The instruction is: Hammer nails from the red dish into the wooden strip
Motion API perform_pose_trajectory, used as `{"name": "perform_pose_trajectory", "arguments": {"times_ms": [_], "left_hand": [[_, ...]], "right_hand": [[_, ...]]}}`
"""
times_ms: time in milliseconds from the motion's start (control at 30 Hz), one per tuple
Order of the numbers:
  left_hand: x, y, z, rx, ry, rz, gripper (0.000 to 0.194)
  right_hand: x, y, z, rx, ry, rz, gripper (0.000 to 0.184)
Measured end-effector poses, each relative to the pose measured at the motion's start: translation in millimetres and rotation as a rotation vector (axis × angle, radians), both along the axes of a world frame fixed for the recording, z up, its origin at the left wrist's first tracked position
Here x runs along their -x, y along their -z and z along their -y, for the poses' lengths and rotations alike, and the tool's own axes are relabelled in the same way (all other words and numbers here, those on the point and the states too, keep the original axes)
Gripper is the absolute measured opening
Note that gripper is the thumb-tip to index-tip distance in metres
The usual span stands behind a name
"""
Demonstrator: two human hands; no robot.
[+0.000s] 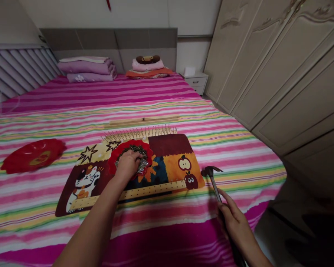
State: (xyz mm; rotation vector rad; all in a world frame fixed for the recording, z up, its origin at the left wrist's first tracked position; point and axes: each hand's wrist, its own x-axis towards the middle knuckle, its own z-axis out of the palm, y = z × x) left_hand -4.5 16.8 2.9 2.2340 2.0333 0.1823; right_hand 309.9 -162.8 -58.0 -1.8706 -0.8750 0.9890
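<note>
My left hand [128,163] reaches into a red scalloped plate [119,152] heaped with metal nails [135,150]. Its fingers are curled down into the nails. My right hand [233,218] grips the handle of a claw hammer [211,172] whose head rests on the striped bedspread. The plate sits on a patchwork mat [169,155] with a cat and apples. A wooden strip with a row of holes [144,192] lies along the mat's near edge. Another wooden strip [144,133] studded with upright nails lies at its far edge.
A second red plate [33,155] lies on the bed at left. A plain wooden strip [143,121] lies beyond the nailed one. Folded bedding [86,68] and pillows [149,68] sit at the headboard. A nightstand [196,81] and wardrobe doors [281,66] stand right of the bed's edge.
</note>
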Motion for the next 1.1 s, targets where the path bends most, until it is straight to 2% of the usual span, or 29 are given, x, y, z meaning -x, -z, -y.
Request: {"name": "perform_pose_trajectory", "arguments": {"times_ms": [267,467,567,667,767,867,933,1000,1100], "left_hand": [[-8.3,-7.5,-4.0,0.04,0.13,-0.256,0.028],[-12.4,-16.7,-2.7,0.042,0.218,-0.309,0.023],[-9.5,-15.4,-3.2,0.021,0.267,-0.262,0.018],[0.3,-9.0,-5.2,-0.003,0.31,-0.114,0.014],[10.0,-6.9,-3.5,-0.005,0.276,0.09,0.01],[10.5,-15.3,9.6,-0.012,0.16,0.327,0.01],[3.7,-23.1,25.2,-0.01,0.042,0.568,0.014],[-7.2,-27.1,43.0,0.073,-0.05,0.841,0.023],[-26.2,-19.7,65.5,0.216,-0.113,1.147,0.031]], "right_hand": [[2.1,-5.7,-0.6,0.01,-0.006,-0.043,0.071],[4.4,-12.9,-1.3,0.017,-0.014,-0.053,0.072],[5.8,-13.3,-0.8,0.018,-0.023,-0.076,0.071],[5.8,-11.2,-0.5,0.016,-0.022,-0.068,0.071],[5.8,-9.5,-0.8,0.005,-0.018,-0.041,0.07],[7.3,-9.6,-1.0,-0.004,-0.017,-0.044,0.07],[8.7,-10.5,-1.1,-0.008,-0.014,-0.043,0.07],[9.7,-11.2,-1.2,-0.013,-0.011,-0.045,0.069],[9.9,-10.7,-1.3,-0.028,-0.005,-0.052,0.069]]}}
